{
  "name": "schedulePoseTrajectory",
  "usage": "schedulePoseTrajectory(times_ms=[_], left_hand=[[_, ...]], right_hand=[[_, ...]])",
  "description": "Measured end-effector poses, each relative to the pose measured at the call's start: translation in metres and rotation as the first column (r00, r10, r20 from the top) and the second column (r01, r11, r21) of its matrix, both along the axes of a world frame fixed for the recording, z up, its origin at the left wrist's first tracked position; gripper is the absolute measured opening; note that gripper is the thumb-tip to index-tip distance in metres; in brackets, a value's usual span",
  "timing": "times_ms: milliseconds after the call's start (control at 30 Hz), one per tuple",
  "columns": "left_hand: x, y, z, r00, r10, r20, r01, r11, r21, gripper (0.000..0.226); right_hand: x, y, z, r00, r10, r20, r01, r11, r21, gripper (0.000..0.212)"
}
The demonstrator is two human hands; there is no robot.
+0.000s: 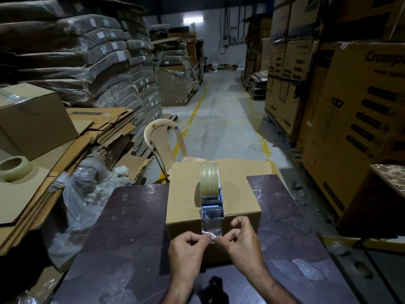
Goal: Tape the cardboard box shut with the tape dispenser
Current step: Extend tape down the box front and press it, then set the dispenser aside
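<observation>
A brown cardboard box [186,200] stands on a dark marble-patterned table [131,238]. The tape dispenser [210,194], with a clear tape roll, rests on the box top near its front edge. A strip of clear tape [211,227] runs from the dispenser down over the box's front face. My left hand [188,249] and my right hand [238,244] both pinch the strip's lower end against the front face, fingertips almost touching each other.
A beige plastic chair [162,141] stands behind the table. Flattened cartons and a spare tape roll [14,167] lie at left, beside crumpled plastic wrap [87,189]. Tall printed cartons [355,119] line the right. An aisle with yellow floor lines [219,110] runs ahead.
</observation>
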State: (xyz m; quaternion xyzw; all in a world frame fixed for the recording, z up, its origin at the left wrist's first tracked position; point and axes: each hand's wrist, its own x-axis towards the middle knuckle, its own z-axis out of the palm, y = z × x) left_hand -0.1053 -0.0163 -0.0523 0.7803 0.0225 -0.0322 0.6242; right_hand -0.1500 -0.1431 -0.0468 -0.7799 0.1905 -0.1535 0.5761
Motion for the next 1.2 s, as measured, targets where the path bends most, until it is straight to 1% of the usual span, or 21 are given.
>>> schedulePoseTrajectory(times_ms=[233, 567, 933, 1067, 1200], left_hand=[[0.003, -0.003, 0.005, 1.0, 0.005, 0.011, -0.006, 0.999, 0.041, 0.025], [0.003, -0.005, 0.008, 1.0, -0.001, -0.019, 0.002, 0.998, 0.064, 0.021], [-0.002, -0.005, 0.005, 0.998, -0.002, -0.07, 0.0, 1.0, -0.031, 0.016], [0.001, -0.004, 0.001, 1.0, -0.016, 0.005, 0.016, 1.0, 0.02, 0.019], [0.002, -0.001, -0.001, 0.998, 0.008, 0.057, -0.009, 1.0, 0.014, 0.021]], right_hand=[[0.0, 0.002, -0.002, 1.0, 0.0, 0.012, 0.0, 1.0, -0.002, 0.045], [-0.001, 0.002, 0.004, 0.999, 0.017, 0.036, -0.017, 1.0, 0.0, 0.042], [-0.001, 0.003, 0.001, 0.998, 0.041, 0.055, -0.042, 0.999, 0.028, 0.041], [0.0, -0.003, -0.002, 0.999, 0.045, 0.012, -0.046, 0.998, 0.03, 0.04], [0.003, -0.009, -0.005, 0.998, 0.025, -0.062, -0.018, 0.994, 0.109, 0.035]])
